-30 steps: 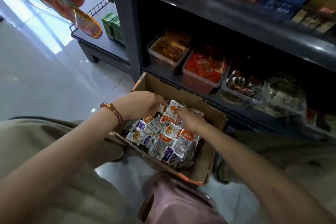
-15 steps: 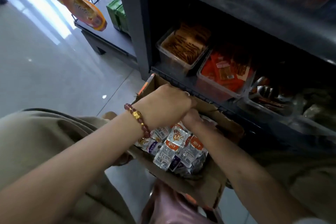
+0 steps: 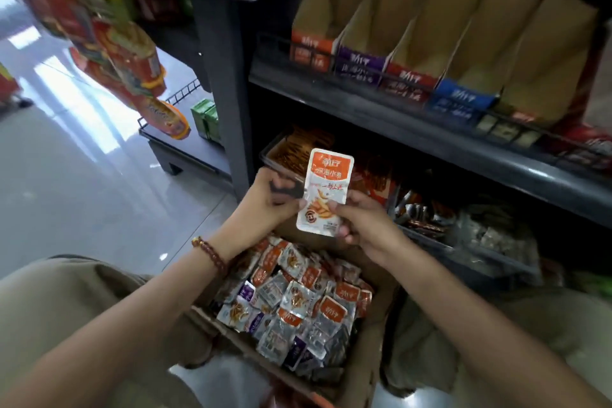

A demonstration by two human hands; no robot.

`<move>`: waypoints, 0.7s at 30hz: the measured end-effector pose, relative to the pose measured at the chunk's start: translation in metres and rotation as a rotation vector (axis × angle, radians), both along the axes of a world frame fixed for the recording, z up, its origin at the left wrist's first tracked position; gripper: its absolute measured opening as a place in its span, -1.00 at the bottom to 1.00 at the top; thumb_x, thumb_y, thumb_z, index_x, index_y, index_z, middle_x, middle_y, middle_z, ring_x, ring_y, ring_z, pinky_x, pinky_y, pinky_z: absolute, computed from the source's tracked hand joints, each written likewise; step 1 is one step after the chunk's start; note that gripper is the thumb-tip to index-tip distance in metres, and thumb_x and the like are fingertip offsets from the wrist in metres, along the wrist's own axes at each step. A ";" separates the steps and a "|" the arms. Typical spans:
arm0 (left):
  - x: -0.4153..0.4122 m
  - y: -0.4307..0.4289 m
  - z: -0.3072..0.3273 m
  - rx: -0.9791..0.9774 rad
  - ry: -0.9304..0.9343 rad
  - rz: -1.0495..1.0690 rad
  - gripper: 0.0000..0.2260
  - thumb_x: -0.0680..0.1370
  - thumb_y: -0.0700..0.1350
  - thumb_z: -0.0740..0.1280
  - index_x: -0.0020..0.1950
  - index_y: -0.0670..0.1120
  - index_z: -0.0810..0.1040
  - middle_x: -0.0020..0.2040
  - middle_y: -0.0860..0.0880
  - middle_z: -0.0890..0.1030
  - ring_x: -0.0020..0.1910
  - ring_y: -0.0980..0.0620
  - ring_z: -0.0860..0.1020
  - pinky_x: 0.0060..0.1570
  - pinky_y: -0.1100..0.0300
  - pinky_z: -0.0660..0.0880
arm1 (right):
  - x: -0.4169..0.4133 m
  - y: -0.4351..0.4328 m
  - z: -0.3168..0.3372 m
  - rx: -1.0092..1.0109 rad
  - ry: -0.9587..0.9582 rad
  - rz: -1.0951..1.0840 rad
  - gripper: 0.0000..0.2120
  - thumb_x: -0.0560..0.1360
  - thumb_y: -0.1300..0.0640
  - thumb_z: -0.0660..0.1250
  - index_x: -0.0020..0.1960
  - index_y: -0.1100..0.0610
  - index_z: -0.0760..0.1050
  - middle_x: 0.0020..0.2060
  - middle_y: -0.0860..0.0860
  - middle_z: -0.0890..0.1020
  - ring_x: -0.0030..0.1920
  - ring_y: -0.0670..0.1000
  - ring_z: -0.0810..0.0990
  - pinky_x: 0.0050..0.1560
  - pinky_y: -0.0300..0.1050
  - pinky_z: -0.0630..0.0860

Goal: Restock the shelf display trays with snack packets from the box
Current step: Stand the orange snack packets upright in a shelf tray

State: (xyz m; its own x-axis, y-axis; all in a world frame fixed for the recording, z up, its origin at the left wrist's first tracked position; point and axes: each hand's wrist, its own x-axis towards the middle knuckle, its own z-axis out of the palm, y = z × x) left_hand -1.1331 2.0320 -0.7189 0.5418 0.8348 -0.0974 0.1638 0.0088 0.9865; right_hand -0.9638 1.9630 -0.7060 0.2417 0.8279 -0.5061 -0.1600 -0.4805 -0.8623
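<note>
An orange-and-white snack packet (image 3: 326, 190) is held upright above the cardboard box (image 3: 371, 371), in front of the lower shelf. My left hand (image 3: 265, 205) pinches the packet's left edge, fingers curled. My right hand (image 3: 364, 222) grips its lower right corner from the side. The box sits between my knees and holds several small packets (image 3: 298, 305), orange and purple. Cardboard display trays (image 3: 410, 56) with orange, purple, red and blue fronts stand in a row on the upper shelf. Clear plastic tubs of snacks (image 3: 291, 149) line the lower shelf.
A dark shelf upright (image 3: 228, 103) stands left of the packet. Hanging snack bags (image 3: 132, 56) dangle at upper left over a low wire-edged rack with green boxes (image 3: 205, 119). Glossy floor tiles (image 3: 76, 175) lie to the left. My knees flank the box.
Both hands rose out of the box with one orange packet, now held upright between them. The view tilted up, showing the upper shelf's display trays.
</note>
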 end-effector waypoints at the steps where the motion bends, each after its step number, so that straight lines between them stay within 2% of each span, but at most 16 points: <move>1: 0.002 -0.005 0.005 -0.056 -0.125 -0.003 -0.61 0.42 -0.20 0.49 -0.08 -0.09 0.24 0.09 -0.19 0.53 0.02 -0.09 0.62 -0.05 0.01 0.58 | -0.002 -0.006 0.017 0.043 -0.006 0.023 -0.87 0.55 0.20 0.30 0.10 0.11 0.50 -0.32 -0.01 0.62 -0.57 -0.17 0.41 -0.60 -0.35 0.31; 3: 0.008 -0.015 0.017 -0.010 -0.188 -0.016 -0.66 0.45 -0.32 0.43 -0.14 -0.11 0.24 0.02 -0.18 0.59 0.02 -0.05 0.63 -0.12 0.08 0.60 | -0.007 -0.014 0.041 0.089 -0.045 0.072 -0.90 0.55 0.18 0.31 0.06 0.12 0.51 -0.42 -0.05 0.60 -0.57 -0.16 0.41 -0.59 -0.34 0.30; 5: 0.014 -0.021 0.029 0.133 -0.168 0.002 -0.67 0.45 -0.41 0.39 -0.16 -0.11 0.27 0.00 -0.16 0.60 0.00 0.02 0.62 -0.14 0.08 0.56 | -0.011 -0.020 0.061 0.133 -0.075 0.088 -0.89 0.55 0.15 0.30 0.05 0.15 0.51 -0.44 -0.04 0.60 -0.57 -0.14 0.42 -0.60 -0.33 0.27; 8: 0.021 -0.013 0.057 0.261 -0.147 -0.020 -0.75 0.46 -0.31 0.40 -0.10 -0.07 0.36 -0.01 -0.13 0.59 -0.02 -0.02 0.60 -0.04 -0.06 0.54 | -0.009 -0.015 0.090 0.189 -0.122 0.036 -0.80 0.57 0.04 0.27 0.07 0.15 0.53 -0.36 0.02 0.62 -0.57 -0.13 0.44 -0.62 -0.33 0.24; 10: 0.024 -0.005 0.080 0.347 -0.122 -0.077 -0.79 0.48 -0.21 0.37 -0.03 0.01 0.39 0.01 -0.02 0.58 0.02 0.02 0.59 0.01 0.01 0.56 | -0.007 -0.005 0.110 0.235 -0.148 -0.002 -0.80 0.57 -0.01 0.26 0.06 0.10 0.53 -0.29 0.03 0.64 -0.55 -0.13 0.44 -0.60 -0.34 0.25; 12: 0.026 0.005 0.101 0.415 -0.090 -0.119 -0.70 0.46 -0.18 0.41 0.02 0.11 0.37 0.05 0.09 0.55 0.03 0.12 0.58 0.01 0.12 0.55 | -0.004 0.007 0.125 0.271 -0.156 -0.047 -0.80 0.57 -0.03 0.25 0.02 0.08 0.54 -0.24 0.04 0.64 -0.54 -0.14 0.42 -0.59 -0.34 0.25; 14: 0.027 0.013 0.117 0.449 -0.085 -0.127 -0.59 0.44 -0.27 0.45 0.07 0.12 0.35 0.10 0.13 0.54 0.02 0.19 0.58 -0.01 0.22 0.55 | 0.001 0.021 0.140 0.296 -0.103 -0.082 -0.73 0.57 -0.05 0.25 0.07 0.13 0.55 -0.20 0.07 0.62 -0.56 -0.15 0.39 -0.60 -0.35 0.25; 16: 0.027 0.022 0.129 0.487 -0.086 -0.102 -0.58 0.43 -0.34 0.43 0.05 0.10 0.37 0.07 0.15 0.55 -0.01 0.23 0.59 -0.06 0.32 0.53 | 0.006 0.033 0.153 0.323 -0.077 -0.082 -0.67 0.56 -0.07 0.26 0.10 0.19 0.53 -0.18 0.11 0.58 -0.58 -0.14 0.35 -0.63 -0.34 0.22; 19: 0.025 0.039 0.142 0.539 -0.100 -0.074 -0.59 0.40 -0.42 0.42 -0.02 0.06 0.45 -0.09 0.22 0.62 -0.09 0.26 0.60 -0.12 0.36 0.52 | 0.010 0.048 0.165 0.333 -0.103 -0.057 -0.77 0.57 -0.03 0.25 0.01 0.14 0.49 -0.26 0.08 0.59 -0.62 -0.14 0.30 -0.65 -0.33 0.18; 21: 0.027 0.046 0.146 0.556 -0.144 -0.069 -0.61 0.40 -0.42 0.43 -0.03 0.05 0.50 -0.12 0.26 0.65 -0.09 0.25 0.62 -0.12 0.36 0.53 | 0.011 0.056 0.169 0.357 -0.093 -0.062 -0.83 0.58 0.01 0.25 -0.04 0.11 0.47 -0.37 0.02 0.56 -0.63 -0.15 0.29 -0.65 -0.33 0.18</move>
